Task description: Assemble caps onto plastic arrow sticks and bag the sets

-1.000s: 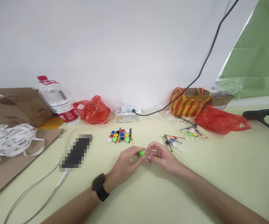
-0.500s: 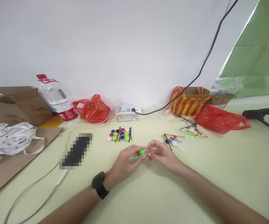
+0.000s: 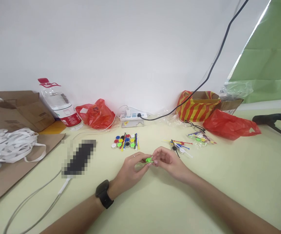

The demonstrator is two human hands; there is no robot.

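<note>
My left hand (image 3: 130, 169), with a ring and a black watch (image 3: 104, 194) on its wrist, pinches a small bright green plastic piece (image 3: 149, 160) that has a rounded part and a thin strip. At the strip's right end, the thumb and fingertips of my right hand (image 3: 171, 163) close on it. Fingers partly cover the piece. Beyond my left hand lie rows of coloured round discs (image 3: 119, 144) with thin coloured sticks (image 3: 136, 141) across them. Past my right hand is a loose pile of coloured sticks (image 3: 182, 143) and a few discs.
A clear packet of coloured parts (image 3: 201, 138), eyeglasses (image 3: 196, 126) and a red plastic bag (image 3: 230, 125) lie at right. A power strip (image 3: 133, 115) sits by the wall. Left are a blurred dark object (image 3: 79, 159), a cable (image 3: 33, 191), a large bottle (image 3: 63, 107) and white straps (image 3: 16, 146).
The green rounded part has dipped slightly toward the strip between my fingers. My right fingers have shifted a little; both hands stay in nearly the same place.
</note>
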